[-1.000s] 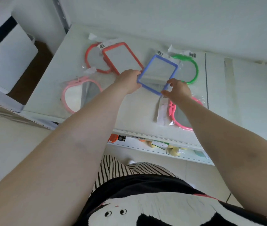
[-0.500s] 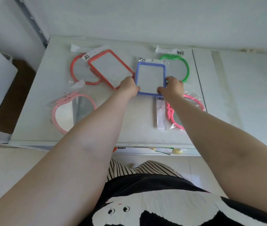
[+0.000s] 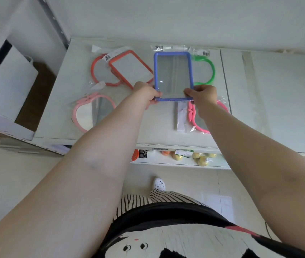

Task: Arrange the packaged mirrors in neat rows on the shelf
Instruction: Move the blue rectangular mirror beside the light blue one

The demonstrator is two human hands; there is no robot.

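A blue rectangular mirror (image 3: 174,75) in clear wrap lies square to the white shelf (image 3: 148,127), covering part of a green round mirror (image 3: 208,71). My left hand (image 3: 147,94) grips its near left corner and my right hand (image 3: 202,94) grips its near right corner. To the left lie an orange rectangular mirror (image 3: 131,68), tilted, over an orange round mirror (image 3: 96,70). A pale pink round mirror (image 3: 88,113) sits at the front left. A bright pink mirror (image 3: 200,120) lies under my right forearm.
A white box (image 3: 4,81) stands left of the shelf beside a metal upright (image 3: 53,21). A lower shelf (image 3: 176,157) holds yellow and orange packaged items. The wall runs behind the shelf; a second shelf panel (image 3: 278,99) extends right.
The blue mirror has turned from a tilted diamond pose to square with the shelf and slid back over the green mirror, both hands moving with it.
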